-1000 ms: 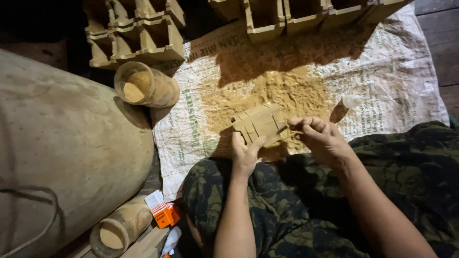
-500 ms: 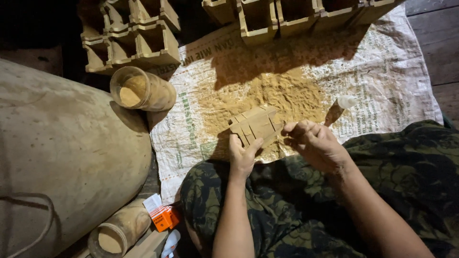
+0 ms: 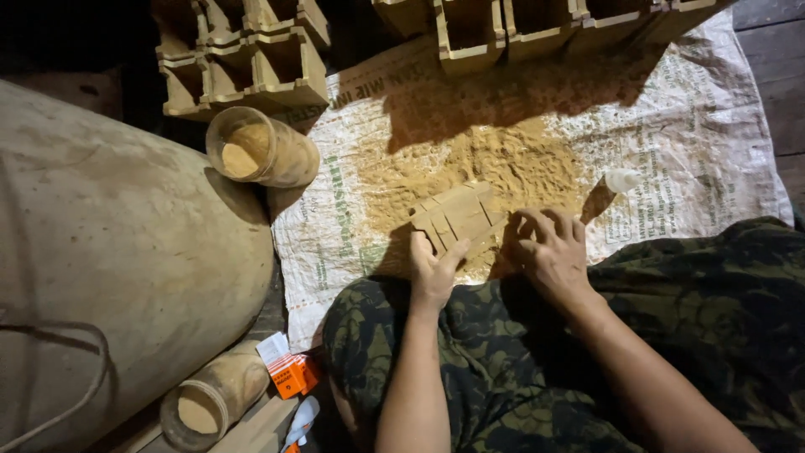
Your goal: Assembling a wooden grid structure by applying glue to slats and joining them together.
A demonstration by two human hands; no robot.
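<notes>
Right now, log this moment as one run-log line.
left hand: holds small slatted wooden frame | right hand: fingers curled at frame's right end | under: sawdust pile on printed woven sack

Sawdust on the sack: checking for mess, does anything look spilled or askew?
Nothing stands out. The sawdust lies heaped on the woven sack, and the left hand holds the wooden piece over it.

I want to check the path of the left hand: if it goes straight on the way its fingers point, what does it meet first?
The left hand already touches the slotted wooden piece; beyond that lies the sawdust pile.
</notes>
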